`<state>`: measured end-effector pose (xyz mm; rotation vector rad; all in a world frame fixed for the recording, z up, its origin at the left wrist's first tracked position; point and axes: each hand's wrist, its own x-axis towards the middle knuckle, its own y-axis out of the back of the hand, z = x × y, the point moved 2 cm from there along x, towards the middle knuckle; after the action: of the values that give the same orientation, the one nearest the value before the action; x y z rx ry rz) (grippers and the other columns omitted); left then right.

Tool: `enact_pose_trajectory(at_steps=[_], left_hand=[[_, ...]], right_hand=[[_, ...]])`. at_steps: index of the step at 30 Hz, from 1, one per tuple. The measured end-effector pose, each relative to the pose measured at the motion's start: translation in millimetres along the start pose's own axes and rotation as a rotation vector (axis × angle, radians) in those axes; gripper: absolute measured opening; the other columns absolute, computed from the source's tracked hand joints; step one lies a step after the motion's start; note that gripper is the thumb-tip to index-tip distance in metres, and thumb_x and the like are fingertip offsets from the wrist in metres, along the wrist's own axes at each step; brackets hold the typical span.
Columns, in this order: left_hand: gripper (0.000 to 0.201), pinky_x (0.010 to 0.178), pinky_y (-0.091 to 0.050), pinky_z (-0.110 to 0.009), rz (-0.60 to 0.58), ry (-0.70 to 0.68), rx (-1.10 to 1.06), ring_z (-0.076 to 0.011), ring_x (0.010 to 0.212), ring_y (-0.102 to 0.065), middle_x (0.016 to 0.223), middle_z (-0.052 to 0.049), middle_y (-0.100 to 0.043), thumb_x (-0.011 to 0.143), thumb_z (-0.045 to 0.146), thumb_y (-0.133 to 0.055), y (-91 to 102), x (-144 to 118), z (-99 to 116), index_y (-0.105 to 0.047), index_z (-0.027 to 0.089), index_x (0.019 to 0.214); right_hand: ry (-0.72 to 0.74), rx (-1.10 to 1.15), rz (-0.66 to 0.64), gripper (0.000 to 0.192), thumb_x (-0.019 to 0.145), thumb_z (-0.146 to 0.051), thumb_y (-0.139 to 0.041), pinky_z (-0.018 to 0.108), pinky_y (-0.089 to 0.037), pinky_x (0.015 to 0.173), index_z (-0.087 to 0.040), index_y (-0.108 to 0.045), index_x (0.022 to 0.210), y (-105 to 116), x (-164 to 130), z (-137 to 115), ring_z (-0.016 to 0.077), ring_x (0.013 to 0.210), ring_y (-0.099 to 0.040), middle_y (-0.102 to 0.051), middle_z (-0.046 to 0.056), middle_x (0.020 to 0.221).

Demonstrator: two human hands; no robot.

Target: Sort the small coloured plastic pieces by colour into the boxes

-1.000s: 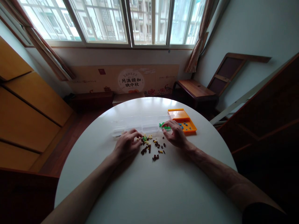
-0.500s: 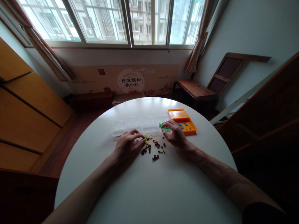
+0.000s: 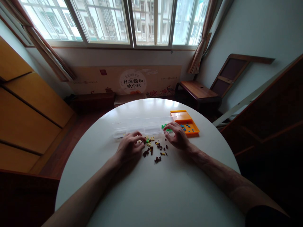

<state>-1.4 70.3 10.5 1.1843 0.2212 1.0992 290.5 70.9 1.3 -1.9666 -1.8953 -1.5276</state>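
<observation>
On the white round table, my left hand (image 3: 131,145) reaches over the left side of a pile of small toy bricks. Its fingers are bent and apart, with the fingertips beside yellow and green bricks (image 3: 148,140); I see nothing held. Brown bricks (image 3: 160,147) and a few yellow ones lie scattered between my hands. My right hand (image 3: 178,136) hovers at the right end of a clear divided box (image 3: 151,128), thumb and index finger curved with a gap between them. Green bricks (image 3: 164,126) lie in that compartment, partly hidden by the hand.
Behind my right hand stands an orange case (image 3: 195,130) with its lid open and blue bricks inside. The white table (image 3: 151,195) has a rounded far edge. Beyond it are a wooden chair (image 3: 199,89) on the right and a low box against the wall under the window.
My left thumb and fingers have drawn back slightly to the left from the yellow and green bricks. My right hand has hardly moved.
</observation>
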Motion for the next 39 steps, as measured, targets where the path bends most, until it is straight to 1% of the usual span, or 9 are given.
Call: enact_pose_trajectory(at_steps=[6, 11, 17, 21, 23, 27, 29, 34, 39], left_hand=[[0.011, 0.083, -0.053, -0.034, 0.022, -0.011, 0.049, -0.0175, 0.079, -0.067, 0.106, -0.003, -0.076, 0.093, 0.036, -0.077, 2.9, 0.8, 6.7, -0.082, 0.027, 0.095], [0.013, 0.076, -0.052, -0.030, 0.007, -0.007, 0.013, -0.0162, 0.076, -0.066, 0.101, -0.003, -0.075, 0.097, 0.031, -0.071, 1.9, 1.6, 6.4, -0.079, 0.024, 0.090], [0.018, 0.079, -0.051, -0.032, 0.024, -0.017, 0.020, -0.0163, 0.075, -0.063, 0.104, -0.005, -0.075, 0.105, 0.033, -0.064, 0.5, 1.4, 4.0, -0.076, 0.022, 0.097], [0.023, 0.075, -0.051, -0.030, 0.062, -0.018, -0.148, -0.0160, 0.076, -0.063, 0.098, -0.005, -0.073, 0.109, 0.038, -0.062, 0.5, 3.6, 8.5, -0.074, 0.020, 0.100], [0.025, 0.073, -0.050, -0.028, 0.054, -0.006, -0.283, -0.0157, 0.077, -0.063, 0.095, -0.005, -0.072, 0.109, 0.040, -0.064, -0.7, 5.2, 14.3, -0.075, 0.020, 0.099], [0.031, 0.070, -0.049, -0.026, -0.061, 0.035, -0.524, -0.0152, 0.076, -0.063, 0.087, -0.004, -0.072, 0.107, 0.044, -0.068, -7.8, 7.6, 28.4, -0.077, 0.018, 0.093], [0.031, 0.070, -0.049, -0.026, -0.109, 0.040, -0.597, -0.0152, 0.076, -0.063, 0.085, -0.004, -0.074, 0.105, 0.046, -0.071, -11.9, 8.0, 33.3, -0.079, 0.018, 0.092], [0.033, 0.072, -0.051, -0.027, -0.099, 0.041, -0.669, -0.0157, 0.076, -0.065, 0.085, -0.005, -0.076, 0.101, 0.049, -0.077, -14.8, 7.3, 36.6, -0.083, 0.017, 0.094], [0.034, 0.075, -0.054, -0.028, -0.106, 0.046, -0.702, -0.0170, 0.080, -0.069, 0.091, -0.008, -0.076, 0.107, 0.044, -0.069, -8.7, 7.5, 38.8, -0.084, 0.017, 0.094]], right_hand=[[0.008, 0.014, -0.004, 0.007, 0.101, -0.023, -0.066, 0.046, -0.058, 0.097, -0.025, -0.072, 0.098, 0.0, 0.5, -0.1, 0.0278, 0.103, -0.069, -0.075, 0.008, 0.105], [0.012, 0.009, -0.003, 0.007, 0.101, -0.021, -0.066, 0.047, -0.057, 0.099, -0.025, -0.072, 0.099, -1.4, -0.1, 2.0, 0.0277, 0.104, -0.069, -0.075, 0.008, 0.107], [0.026, -0.016, -0.004, 0.007, 0.100, -0.021, -0.066, 0.047, -0.057, 0.100, -0.025, -0.072, 0.101, -0.2, -1.0, 0.5, 0.0287, 0.106, -0.070, -0.075, 0.008, 0.108], [0.139, -0.053, -0.025, 0.015, 0.099, -0.023, -0.068, 0.052, -0.055, 0.106, -0.027, -0.071, 0.114, 0.4, -2.2, -11.0, 0.0307, 0.112, -0.069, -0.076, 0.009, 0.115], [0.231, -0.037, -0.074, 0.018, 0.100, -0.026, -0.069, 0.052, -0.055, 0.106, -0.028, -0.070, 0.118, -0.9, -2.3, -19.0, 0.0301, 0.112, -0.069, -0.077, 0.008, 0.117], [0.421, 0.044, -0.245, 0.014, 0.103, -0.035, -0.073, 0.045, -0.059, 0.098, -0.028, -0.069, 0.115, -4.6, -0.3, -33.0, 0.0259, 0.104, -0.072, -0.079, 0.006, 0.112], [0.472, 0.054, -0.286, 0.012, 0.105, -0.038, -0.072, 0.041, -0.060, 0.093, -0.027, -0.068, 0.109, -5.3, 1.2, -36.8, 0.0239, 0.098, -0.073, -0.079, 0.006, 0.106], [0.515, 0.046, -0.272, 0.010, 0.110, -0.032, -0.068, 0.039, -0.060, 0.092, -0.024, -0.066, 0.103, -7.6, 0.9, -36.7, 0.0207, 0.093, -0.073, -0.079, 0.005, 0.101], [0.528, 0.045, -0.214, 0.003, 0.108, -0.024, -0.069, 0.042, -0.059, 0.101, -0.026, -0.068, 0.110, -7.8, -2.1, -31.5, 0.0208, 0.095, -0.074, -0.080, 0.003, 0.104]])
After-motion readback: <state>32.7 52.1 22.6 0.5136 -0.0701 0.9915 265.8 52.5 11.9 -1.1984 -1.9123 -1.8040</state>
